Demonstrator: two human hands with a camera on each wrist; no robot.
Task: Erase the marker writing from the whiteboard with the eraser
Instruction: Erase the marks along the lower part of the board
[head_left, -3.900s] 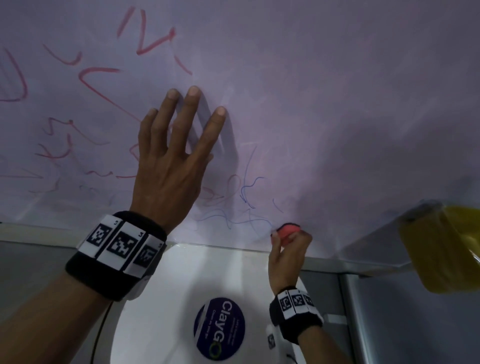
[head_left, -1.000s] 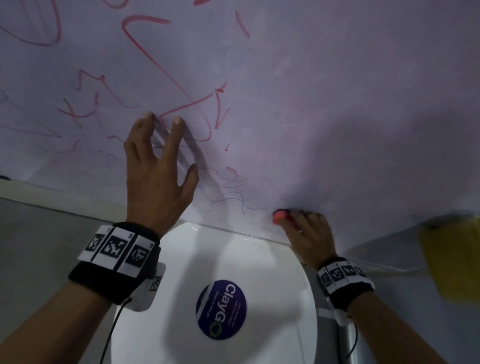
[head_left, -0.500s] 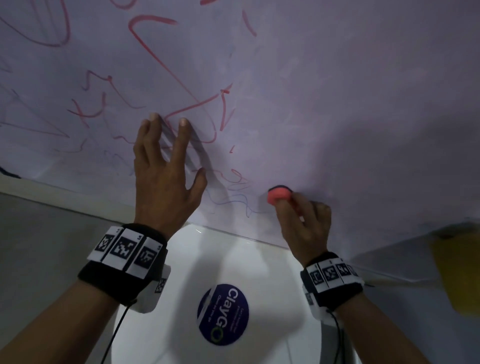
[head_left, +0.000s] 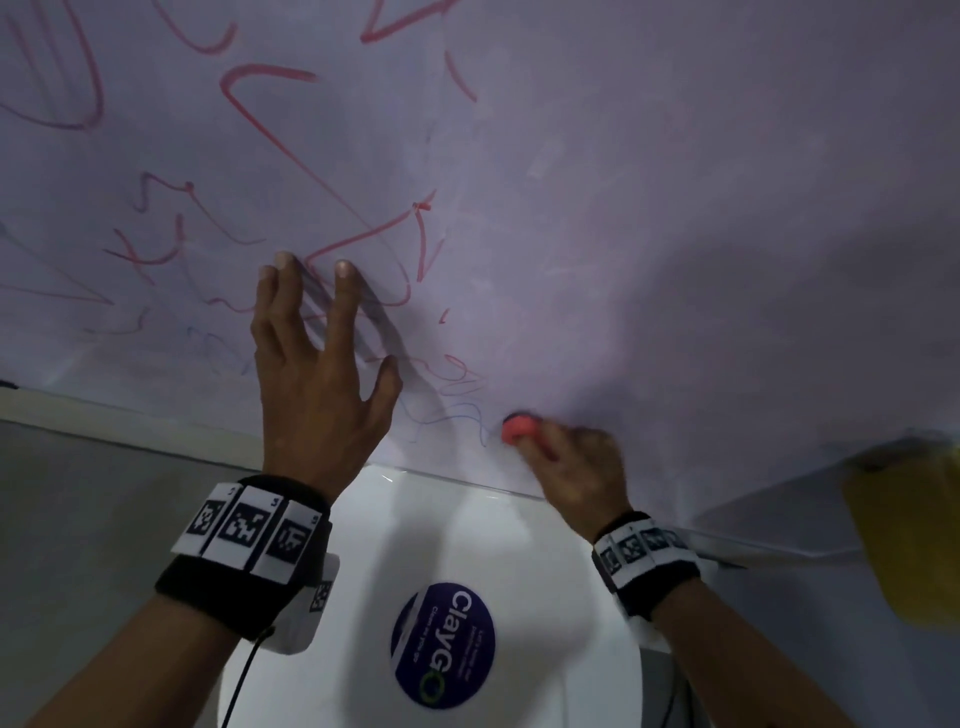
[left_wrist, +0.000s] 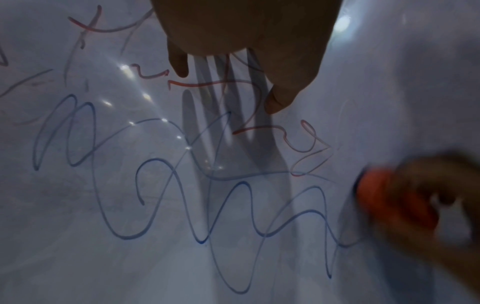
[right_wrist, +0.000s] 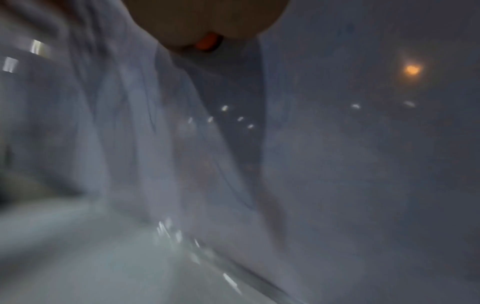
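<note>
The whiteboard (head_left: 649, 182) fills the upper head view, with red scribbles (head_left: 270, 124) across its left half and blue squiggles (head_left: 457, 418) low near its bottom edge. My right hand (head_left: 566, 457) grips a small red eraser (head_left: 519, 428) and presses it on the board at the right end of the blue squiggles. My left hand (head_left: 317, 358) has spread, straight fingers with fingertips (head_left: 343, 270) touching the board over red marks. In the left wrist view the blue squiggles (left_wrist: 182, 195) run below my left hand (left_wrist: 241, 41), and the blurred eraser (left_wrist: 384, 195) sits at right. The right wrist view is blurred; a sliver of eraser (right_wrist: 207, 44) shows.
A white round lid (head_left: 441, 597) with a dark blue "ClayGo" sticker (head_left: 444, 629) sits just below the board's bottom edge, between my wrists. A yellow object (head_left: 914, 530) is at the right edge. A grey surface (head_left: 93, 519) lies at lower left.
The eraser has swept down and up near the board's bottom edge and now sits lower again than half a second ago. My left hand stays planted on the board.
</note>
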